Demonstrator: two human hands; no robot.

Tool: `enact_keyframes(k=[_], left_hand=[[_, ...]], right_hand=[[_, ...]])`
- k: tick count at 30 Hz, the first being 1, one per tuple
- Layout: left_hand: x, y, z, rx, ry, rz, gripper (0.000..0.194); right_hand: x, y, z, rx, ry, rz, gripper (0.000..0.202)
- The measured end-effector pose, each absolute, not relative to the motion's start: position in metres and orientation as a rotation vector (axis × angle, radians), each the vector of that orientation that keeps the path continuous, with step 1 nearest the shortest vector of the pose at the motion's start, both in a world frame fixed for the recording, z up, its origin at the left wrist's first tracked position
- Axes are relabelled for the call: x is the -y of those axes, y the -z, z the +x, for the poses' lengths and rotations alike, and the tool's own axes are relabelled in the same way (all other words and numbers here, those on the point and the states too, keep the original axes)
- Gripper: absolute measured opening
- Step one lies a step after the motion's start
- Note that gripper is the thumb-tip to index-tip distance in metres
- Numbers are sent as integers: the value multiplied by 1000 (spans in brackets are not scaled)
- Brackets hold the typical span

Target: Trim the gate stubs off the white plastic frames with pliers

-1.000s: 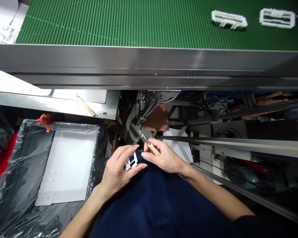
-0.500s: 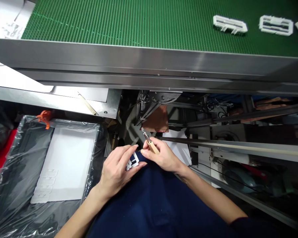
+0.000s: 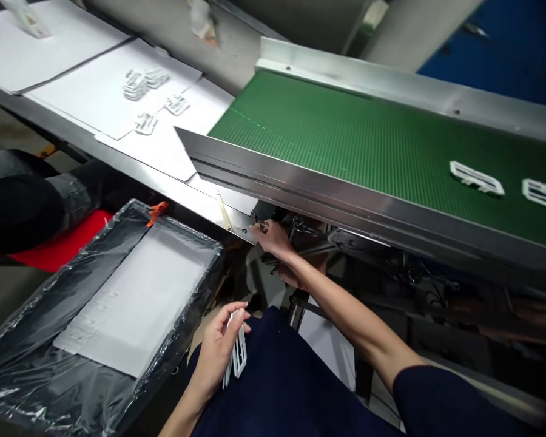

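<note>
My left hand (image 3: pixel 222 337) is closed, thumb against fingers, around white slotted plastic frames (image 3: pixel 240 355). They hang edge-on from it in front of my dark blue clothing. My right hand (image 3: pixel 273 238) reaches out to the corner of the metal table, under the conveyor's side. Its fingers are curled around a small metal-tipped hand tool (image 3: pixel 256 217), mostly hidden by the hand. Left of those fingertips, a thin tool with a beige handle (image 3: pixel 224 212) lies on the table edge.
More white frames (image 3: pixel 477 178) lie on the green conveyor belt (image 3: pixel 346 139). Stacked white parts (image 3: pixel 135 85) rest on white sheets at the upper left. A plastic-lined bin (image 3: pixel 213 261) with an orange clip (image 3: pixel 157 212) stands below the table. A person's leg (image 3: pixel 22 200) is at far left.
My right hand has moved away from the left, forward to the table corner. My left hand has turned and dropped lower with the white frames. The view has swung left and tilted up.
</note>
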State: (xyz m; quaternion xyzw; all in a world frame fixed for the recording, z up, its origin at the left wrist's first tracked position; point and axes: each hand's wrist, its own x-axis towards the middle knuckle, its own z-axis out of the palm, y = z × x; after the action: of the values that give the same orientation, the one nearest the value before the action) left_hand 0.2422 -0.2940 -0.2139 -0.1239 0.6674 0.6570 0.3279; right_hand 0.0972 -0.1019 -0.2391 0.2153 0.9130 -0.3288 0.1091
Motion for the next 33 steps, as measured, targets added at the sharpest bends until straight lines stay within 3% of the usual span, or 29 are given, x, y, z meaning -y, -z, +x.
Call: enact_keyframes(k=[6, 12, 19, 23, 28, 33], left_hand=[[324, 214, 261, -1636, -1853, -688, 43], [347, 222, 262, -1654, -1918, -950, 48], [362, 229, 253, -2015, -1870, -573, 38], [368, 232, 254, -2088, -1812, -482, 37], [370, 225, 249, -2249, -1762, -340, 35], [368, 221, 243, -2439, -1770, -42, 35]], right_hand=[[140, 276, 3, -2863, 665, 589, 48], [181, 290, -18, -2987, 554, 384, 37], [208, 290, -28, -2826, 554, 406, 25], [208, 268, 8, -2767, 726, 183, 25], [193, 203, 118, -2365, 1124, -289, 30], [183, 158, 194, -2130, 1181, -392, 24]])
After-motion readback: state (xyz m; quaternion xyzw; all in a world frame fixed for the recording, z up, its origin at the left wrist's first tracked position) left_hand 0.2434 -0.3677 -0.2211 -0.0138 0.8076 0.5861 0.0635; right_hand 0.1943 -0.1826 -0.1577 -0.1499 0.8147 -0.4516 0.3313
